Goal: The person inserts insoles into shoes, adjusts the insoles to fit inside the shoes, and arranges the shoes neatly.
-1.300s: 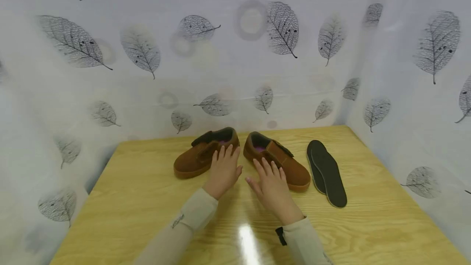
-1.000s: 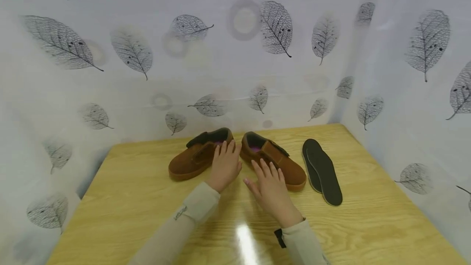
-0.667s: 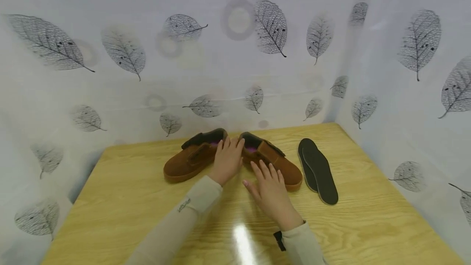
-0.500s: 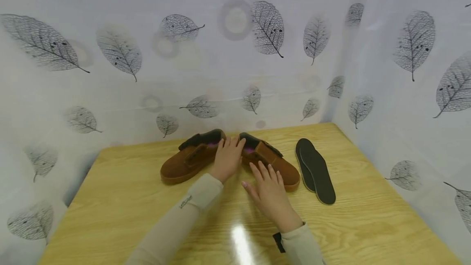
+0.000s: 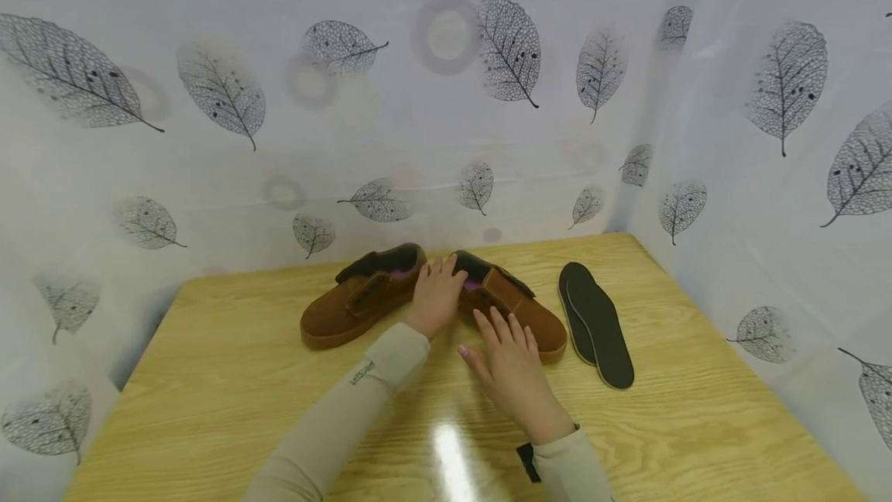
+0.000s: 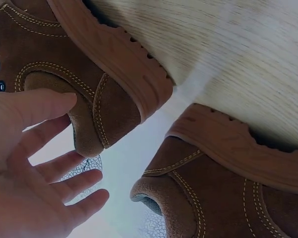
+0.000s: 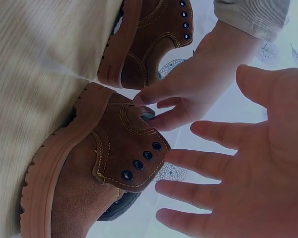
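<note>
Now, on the tabletop (image 5: 209,378), the right-hand shoe (image 5: 526,302) is set toward the back edge, right of the middle, its toe pointed at the right front corner. Its heel collar is straddled by the thumb and index finger of the left hand (image 5: 435,297), the remaining fingers held apart; whether the collar is actually pinched cannot be told. Just beside its near flank, the right hand (image 5: 516,374) is held with fingers and thumb spread. On the other side, the left-hand shoe (image 5: 355,304) is placed with its heel near its mate's and its toe turned toward the left edge. Farther out, toward the right edge, two dark insoles (image 5: 608,335) are laid overlapping. Both forearms are covered by pale sleeves (image 5: 334,424), and the tabletop is backed by leaf-printed sheeting (image 5: 418,130).
</note>
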The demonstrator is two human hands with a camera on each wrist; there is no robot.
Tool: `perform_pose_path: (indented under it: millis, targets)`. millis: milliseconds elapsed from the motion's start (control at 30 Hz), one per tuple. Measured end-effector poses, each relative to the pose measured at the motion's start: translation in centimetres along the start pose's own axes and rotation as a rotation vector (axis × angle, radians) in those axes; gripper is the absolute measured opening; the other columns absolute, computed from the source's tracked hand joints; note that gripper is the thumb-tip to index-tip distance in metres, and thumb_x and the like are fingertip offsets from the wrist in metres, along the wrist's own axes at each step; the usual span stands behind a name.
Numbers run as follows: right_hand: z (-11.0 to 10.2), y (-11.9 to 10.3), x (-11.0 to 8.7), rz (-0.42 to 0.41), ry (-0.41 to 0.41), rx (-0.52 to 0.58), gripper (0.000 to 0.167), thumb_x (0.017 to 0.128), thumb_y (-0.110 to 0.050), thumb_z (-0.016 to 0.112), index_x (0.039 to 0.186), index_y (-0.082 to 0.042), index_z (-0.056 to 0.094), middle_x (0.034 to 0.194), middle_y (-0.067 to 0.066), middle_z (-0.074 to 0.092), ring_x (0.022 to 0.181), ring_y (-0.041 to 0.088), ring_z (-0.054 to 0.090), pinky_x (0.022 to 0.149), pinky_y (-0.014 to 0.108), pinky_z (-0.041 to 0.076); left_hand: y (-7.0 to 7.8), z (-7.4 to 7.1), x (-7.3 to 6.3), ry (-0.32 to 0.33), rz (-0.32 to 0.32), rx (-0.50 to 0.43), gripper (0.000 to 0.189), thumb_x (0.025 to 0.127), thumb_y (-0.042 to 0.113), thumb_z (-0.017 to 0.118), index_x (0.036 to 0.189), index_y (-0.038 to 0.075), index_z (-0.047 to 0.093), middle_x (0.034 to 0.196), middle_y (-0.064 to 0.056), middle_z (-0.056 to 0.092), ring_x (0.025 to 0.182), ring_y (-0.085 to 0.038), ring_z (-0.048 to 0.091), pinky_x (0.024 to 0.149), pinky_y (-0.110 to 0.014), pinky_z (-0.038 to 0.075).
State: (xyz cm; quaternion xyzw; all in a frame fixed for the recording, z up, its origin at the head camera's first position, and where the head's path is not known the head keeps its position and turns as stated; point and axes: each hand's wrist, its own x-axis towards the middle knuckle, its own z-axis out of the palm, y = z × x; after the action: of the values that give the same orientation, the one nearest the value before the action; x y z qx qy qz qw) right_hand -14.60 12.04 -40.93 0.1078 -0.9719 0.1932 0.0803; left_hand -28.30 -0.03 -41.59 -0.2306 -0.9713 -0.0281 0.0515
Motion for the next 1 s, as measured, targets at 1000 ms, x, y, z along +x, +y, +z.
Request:
perform_pose_path:
  millis: [1000]
  targets:
    - [0.1, -0.5, 0.17, -0.015, -0.013, 0.005, 0.061, 0.099, -0.044, 0.047, 0.146, -0.006, 0.039, 0.148, 0.024, 0.035, 0.135, 0.049, 0.03, 0.107, 0.064, 0.022, -0.58, 0.29, -0.79, 0.016, 0.002, 0.065, 0.036, 0.093, 0.009, 0.059, 0.128, 0.017, 0.063, 0.15, -0.012, 0.037, 0.136, -0.034, 0.035, 0.107, -0.048, 0.033]
